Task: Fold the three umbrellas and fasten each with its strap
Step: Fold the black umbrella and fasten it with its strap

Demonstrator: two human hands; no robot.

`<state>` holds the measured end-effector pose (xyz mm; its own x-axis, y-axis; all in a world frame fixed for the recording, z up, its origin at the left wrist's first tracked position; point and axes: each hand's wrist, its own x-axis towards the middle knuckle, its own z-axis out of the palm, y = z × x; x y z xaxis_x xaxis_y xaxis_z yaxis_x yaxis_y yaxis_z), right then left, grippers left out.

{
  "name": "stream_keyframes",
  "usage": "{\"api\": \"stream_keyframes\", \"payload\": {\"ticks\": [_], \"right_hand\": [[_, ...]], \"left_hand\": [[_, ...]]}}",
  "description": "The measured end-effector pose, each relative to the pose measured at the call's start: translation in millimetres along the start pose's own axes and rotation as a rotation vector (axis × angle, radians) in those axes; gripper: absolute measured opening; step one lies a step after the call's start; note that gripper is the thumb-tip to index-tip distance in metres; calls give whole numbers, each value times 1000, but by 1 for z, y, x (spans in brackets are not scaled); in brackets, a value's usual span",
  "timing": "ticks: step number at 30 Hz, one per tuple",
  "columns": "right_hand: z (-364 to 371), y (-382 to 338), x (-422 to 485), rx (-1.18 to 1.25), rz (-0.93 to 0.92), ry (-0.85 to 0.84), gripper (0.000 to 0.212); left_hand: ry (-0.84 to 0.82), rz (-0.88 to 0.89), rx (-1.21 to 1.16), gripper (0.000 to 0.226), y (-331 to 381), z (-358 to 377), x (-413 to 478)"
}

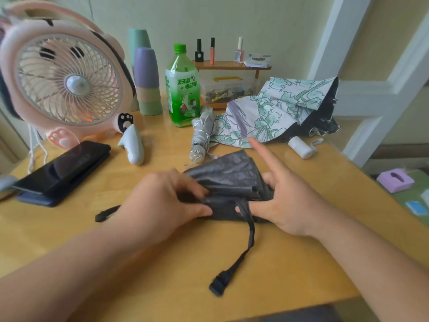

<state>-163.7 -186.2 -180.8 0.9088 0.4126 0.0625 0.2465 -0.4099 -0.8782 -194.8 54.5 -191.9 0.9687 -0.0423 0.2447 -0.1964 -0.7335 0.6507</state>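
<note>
A dark grey umbrella (228, 176) lies half gathered on the wooden table (290, 263). My left hand (160, 203) grips its folds from the left, fingers curled into the cloth. My right hand (285, 201) holds the right side, thumb pressed on the fabric and index finger pointing up. Its black strap (246, 249) trails toward me and ends in a tab (219, 283). A silver umbrella (202, 133) lies rolled with a band around it. A floral umbrella (274, 112) with a white handle (301, 146) sprawls loose at the back right.
A pink fan (62, 82) stands at the back left, with a black phone (62, 168) in front of it and a small white device (133, 145) beside it. Stacked cups (147, 82), a green bottle (182, 89) and a small wooden shelf (232, 66) line the back.
</note>
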Motion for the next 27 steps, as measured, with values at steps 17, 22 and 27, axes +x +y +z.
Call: {"api": "stream_keyframes", "payload": {"ticks": [17,22,27], "right_hand": [[12,17,4,-44,-116,203,103],[4,4,-4,-663,-244,412,115],[4,0,-1,-889,-1008,367,30]], "left_hand": [[-119,26,6,87,-2,-6,12],[-116,35,-4,94,-5,-6,15],[-125,53,-20,98,-8,-4,19]]}}
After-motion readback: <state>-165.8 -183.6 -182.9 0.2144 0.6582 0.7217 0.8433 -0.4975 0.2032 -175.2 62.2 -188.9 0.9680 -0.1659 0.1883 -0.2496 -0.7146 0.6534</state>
